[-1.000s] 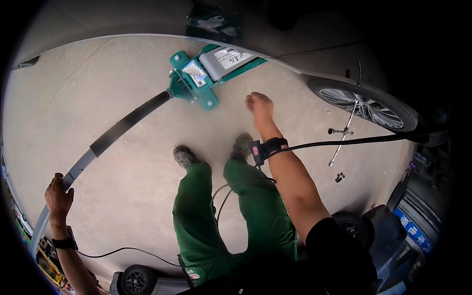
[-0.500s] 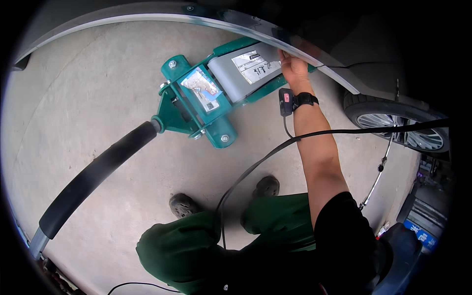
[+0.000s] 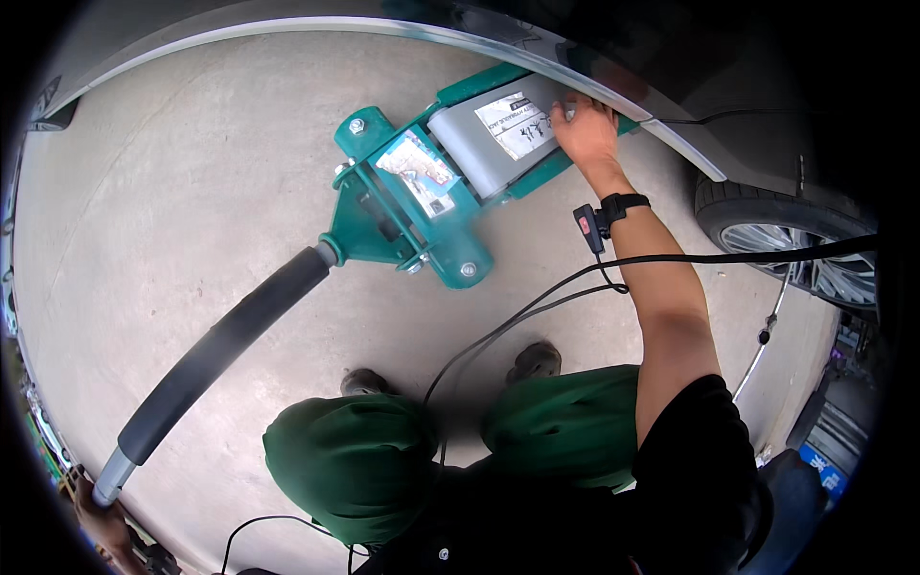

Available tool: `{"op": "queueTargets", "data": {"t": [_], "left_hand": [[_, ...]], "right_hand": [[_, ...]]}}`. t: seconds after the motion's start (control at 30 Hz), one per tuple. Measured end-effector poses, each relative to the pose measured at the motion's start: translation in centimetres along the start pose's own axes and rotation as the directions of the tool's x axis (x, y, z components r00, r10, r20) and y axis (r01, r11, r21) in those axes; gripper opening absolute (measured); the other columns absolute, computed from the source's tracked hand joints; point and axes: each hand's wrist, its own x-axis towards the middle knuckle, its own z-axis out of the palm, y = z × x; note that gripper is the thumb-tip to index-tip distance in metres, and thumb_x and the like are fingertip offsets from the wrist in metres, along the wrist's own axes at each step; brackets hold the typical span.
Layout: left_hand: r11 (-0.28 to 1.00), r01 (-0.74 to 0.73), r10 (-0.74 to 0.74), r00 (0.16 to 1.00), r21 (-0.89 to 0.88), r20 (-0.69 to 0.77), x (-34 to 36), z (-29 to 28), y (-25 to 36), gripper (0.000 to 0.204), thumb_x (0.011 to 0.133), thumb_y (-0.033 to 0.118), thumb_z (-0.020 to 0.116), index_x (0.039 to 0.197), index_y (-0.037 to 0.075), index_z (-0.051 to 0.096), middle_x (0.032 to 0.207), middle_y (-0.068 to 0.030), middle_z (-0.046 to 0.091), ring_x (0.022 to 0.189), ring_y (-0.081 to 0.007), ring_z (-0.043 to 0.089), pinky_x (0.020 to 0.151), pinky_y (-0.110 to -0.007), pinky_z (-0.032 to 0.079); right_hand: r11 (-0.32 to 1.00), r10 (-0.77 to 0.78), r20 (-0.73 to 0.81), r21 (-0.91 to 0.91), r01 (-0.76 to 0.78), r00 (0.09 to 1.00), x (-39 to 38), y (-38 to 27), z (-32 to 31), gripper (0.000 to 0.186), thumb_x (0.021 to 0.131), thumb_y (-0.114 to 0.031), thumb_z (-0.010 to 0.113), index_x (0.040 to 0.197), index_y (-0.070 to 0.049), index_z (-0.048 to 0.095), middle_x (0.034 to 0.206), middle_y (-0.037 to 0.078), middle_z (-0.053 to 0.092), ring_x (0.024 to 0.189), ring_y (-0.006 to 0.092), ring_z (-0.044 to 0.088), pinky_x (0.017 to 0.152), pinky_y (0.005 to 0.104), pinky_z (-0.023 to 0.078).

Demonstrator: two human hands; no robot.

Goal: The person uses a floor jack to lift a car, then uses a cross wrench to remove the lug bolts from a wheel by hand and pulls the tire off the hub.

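A green and grey floor jack (image 3: 426, 235) lies angled on the floor, its far end under a dark car's sill (image 3: 686, 146). My left hand (image 3: 101, 517), cut by the lower-left rim, grips the grey lower tube (image 3: 117, 471) of the jack's long handle (image 3: 220, 350), below its black padded sleeve. My right hand (image 3: 585, 134) reaches to the jack's grey lifting arm beside the sill, fingers curled; whatever they hold is hidden. A black device is strapped on the right wrist, with cables crossing the forearm.
A car wheel (image 3: 786, 225) with silver spokes stands at the right, a cross wrench (image 3: 759, 350) beside it. Cables loop over my green-trousered knees (image 3: 345, 450). More equipment and a blue sign (image 3: 819, 465) show at the right rim.
I have crouched closer to the jack and car. My right hand moved forward to the lifting arm under the sill; my left hand still holds the handle, lower in view.
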Motion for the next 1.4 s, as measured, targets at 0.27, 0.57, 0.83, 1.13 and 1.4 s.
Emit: {"op": "queueTargets", "data": {"t": [0.27, 0.57, 0.83, 1.13, 1.4], "left_hand": [[0.972, 0.233, -0.2, 0.881, 0.025, -0.428, -2.0, -3.4, 6.6, 0.074, 0.069, 0.008, 0.081, 0.136, 0.003, 0.05, 0.13, -0.016, 0.057, 0.122, -0.0377, 0.052, 0.107, -0.047, 0.039], [-0.226, -0.325, -0.753, 0.656, -0.918, -0.047, -3.9, -3.2, 15.8, 0.059, 0.097, 0.026, 0.062, 0.137, -0.008, 0.033, 0.138, -0.0215, 0.043, 0.135, -0.0334, 0.041, 0.115, -0.052, 0.033], [-0.761, -0.42, -0.445, 0.892, -0.494, -0.074, 4.4, -5.7, 23.4, 0.042, 0.091, 0.043, 0.071, 0.074, 0.016, 0.044, 0.057, 0.0041, 0.044, 0.052, -0.0117, 0.044, 0.066, -0.032, 0.042], [-0.666, -0.44, -0.449, 0.881, -0.603, -0.147, 5.3, -9.5, 24.8, 0.039, 0.093, 0.041, 0.068, 0.087, 0.008, 0.049, 0.079, -0.0045, 0.052, 0.072, -0.018, 0.052, 0.079, -0.033, 0.043], [-0.685, -0.462, -0.41, 0.883, -0.563, -0.226, 6.1, -10.6, 22.4, 0.034, 0.097, 0.038, 0.059, 0.078, 0.013, 0.046, 0.062, 0.0031, 0.038, 0.058, -0.0133, 0.041, 0.066, -0.032, 0.036]], "right_hand": [[0.081, -0.995, 0.059, 0.949, 0.306, 0.08, -9.8, -29.2, -11.8, 0.067, 0.077, -0.039, 0.079, 0.124, 0.001, 0.052, 0.119, 0.023, 0.062, 0.114, 0.0377, 0.057, 0.097, 0.0448, 0.047], [0.258, -0.89, 0.004, 0.827, 0.499, 0.455, -14.1, -32.7, -11.4, 0.03, 0.072, -0.022, 0.075, 0.095, -0.007, 0.064, 0.082, 0.016, 0.069, 0.079, 0.037, 0.068, 0.074, 0.0442, 0.055], [0.318, -0.929, 0.175, 0.828, 0.462, 0.326, -13.1, -32.1, -14.2, 0.036, 0.072, -0.025, 0.078, 0.099, -0.005, 0.064, 0.091, 0.014, 0.071, 0.09, 0.0348, 0.069, 0.08, 0.0426, 0.054], [0.327, -0.808, -0.01, 0.823, 0.464, 0.589, -14.0, -31.2, -12.0, 0.033, 0.068, -0.024, 0.081, 0.091, -0.005, 0.066, 0.08, 0.017, 0.07, 0.081, 0.034, 0.07, 0.072, 0.0396, 0.054], [0.214, -0.945, 0.11, 0.922, 0.324, 0.309, -10.6, -31.4, -14.0, 0.03, 0.068, -0.02, 0.079, 0.089, -0.005, 0.065, 0.079, 0.015, 0.07, 0.078, 0.0359, 0.068, 0.07, 0.0409, 0.053]]}}
